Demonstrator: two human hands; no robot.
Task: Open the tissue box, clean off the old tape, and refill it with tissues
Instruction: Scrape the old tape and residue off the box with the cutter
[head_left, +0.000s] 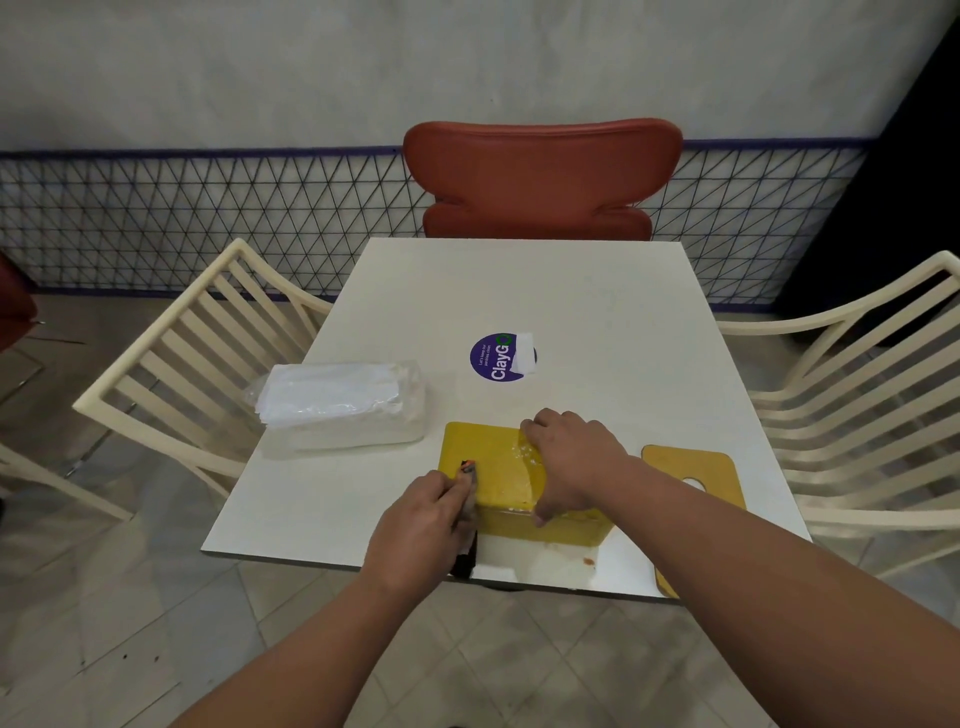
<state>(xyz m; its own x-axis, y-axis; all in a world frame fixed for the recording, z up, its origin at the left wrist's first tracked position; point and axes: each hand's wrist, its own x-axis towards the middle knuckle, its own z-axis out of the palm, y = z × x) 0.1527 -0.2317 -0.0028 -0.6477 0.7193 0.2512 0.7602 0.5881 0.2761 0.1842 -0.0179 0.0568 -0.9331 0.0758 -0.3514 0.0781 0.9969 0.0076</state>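
**Yellow box on table, scraper at its top face**

Yellow tissue box (498, 467) lies lower centre of the frame, near the table's (597, 312) front edge. Right hand (574, 462) clamped over the box's right side, fingers on top, thumb down the front face. Left hand (421, 525) grips a dark scraper tool (466, 470), tip touching the box top. Tape residue (527, 451) shows beside the right fingers. Yellow lid (696, 483) flat at right. Wrapped tissue pack (337, 408) at left. Purple sticker (497, 357) beyond.

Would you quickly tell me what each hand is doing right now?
Left hand: grips a scraper against the yellow box.
Right hand: holds the yellow box steady.
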